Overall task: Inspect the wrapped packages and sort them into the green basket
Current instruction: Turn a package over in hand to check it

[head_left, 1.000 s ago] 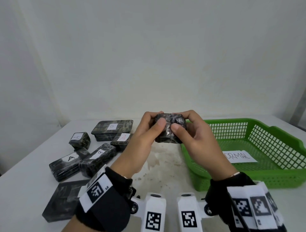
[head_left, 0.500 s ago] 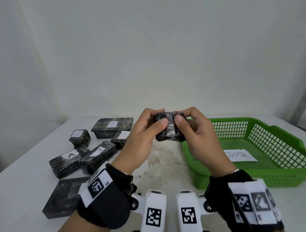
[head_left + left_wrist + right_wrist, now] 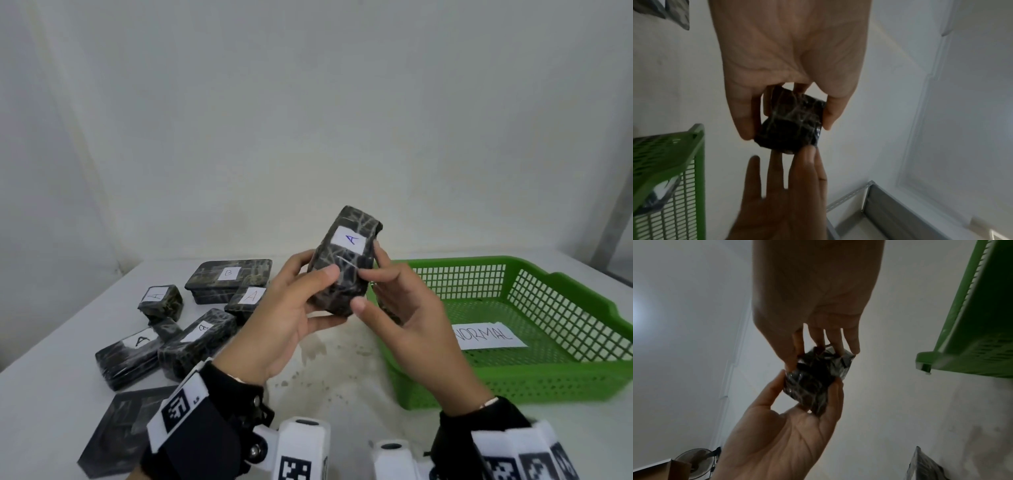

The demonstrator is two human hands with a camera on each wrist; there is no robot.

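I hold a small dark wrapped package (image 3: 344,274) up on end above the table, its white label "A" (image 3: 350,240) facing me. My left hand (image 3: 301,301) grips its left side with thumb in front and fingers behind. My right hand (image 3: 394,301) pinches its right side between thumb and fingers. The left wrist view shows the package (image 3: 791,123) between my left fingers, with the right hand's fingertips on its end. The right wrist view shows it (image 3: 816,379) cupped by the left hand. The green basket (image 3: 513,270) stands just right of my hands.
A paper slip reading "NORMAL" (image 3: 486,337) lies in the basket. Several wrapped packages lie at the left: one marked B (image 3: 228,274), a cube marked A (image 3: 158,298), two long ones (image 3: 202,330) and a flat unlabelled one (image 3: 126,428). The wall stands close behind.
Both hands have lifted the package a little and turned it up on end, so its label A now faces me. The packages on the table and the basket have not moved.
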